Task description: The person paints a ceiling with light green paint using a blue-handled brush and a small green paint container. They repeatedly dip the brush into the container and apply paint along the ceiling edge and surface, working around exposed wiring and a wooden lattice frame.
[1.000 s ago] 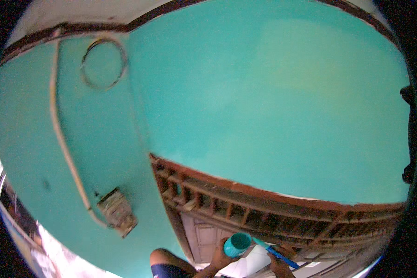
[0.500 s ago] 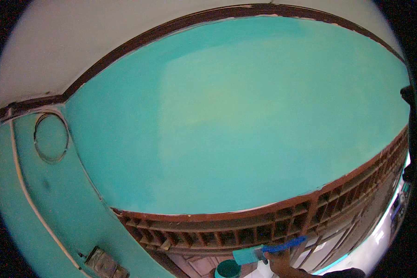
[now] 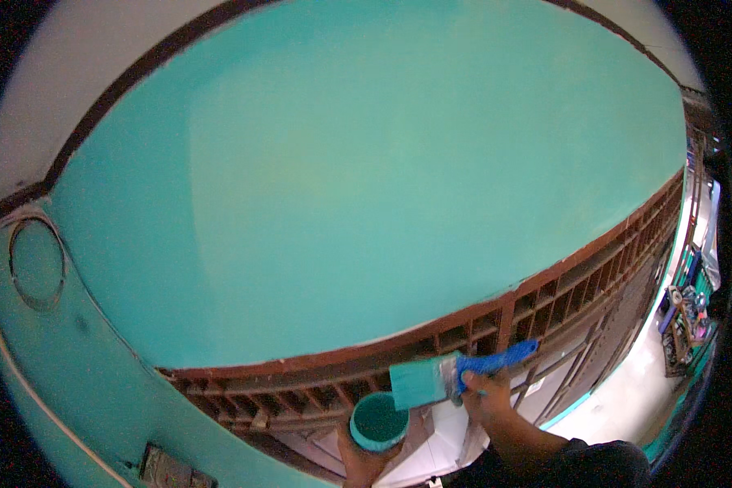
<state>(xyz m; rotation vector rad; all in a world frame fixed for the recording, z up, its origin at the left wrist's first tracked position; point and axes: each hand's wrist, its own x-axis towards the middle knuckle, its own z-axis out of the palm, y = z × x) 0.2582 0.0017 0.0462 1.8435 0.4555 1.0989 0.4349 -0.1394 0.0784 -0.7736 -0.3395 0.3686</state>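
Observation:
My right hand (image 3: 488, 394) is closed round the blue handle of a wide paintbrush (image 3: 419, 382), whose bristles are coated in turquoise paint and point left. Just left of it and lower, my left hand (image 3: 364, 457) grips a round paint pot (image 3: 380, 421) from below and the side. Turquoise paint coats the pot's rim, and its inside looks dark green. The bristles are right above the pot's right rim; whether they touch it I cannot tell. Behind both hands rises a turquoise wall (image 3: 342, 187) with a lighter patch in its middle.
A brown wooden lattice (image 3: 464, 329) runs below the wall, behind the brush. On the left wall are a cable coil (image 3: 37, 264), a pale conduit (image 3: 24, 378) and a small box (image 3: 167, 468). Cluttered goods (image 3: 683, 325) stand on the floor at far right.
The view has tilted down and to the right. My left hand and more of the pot have come into view. The brush is still in my right hand, beside the pot.

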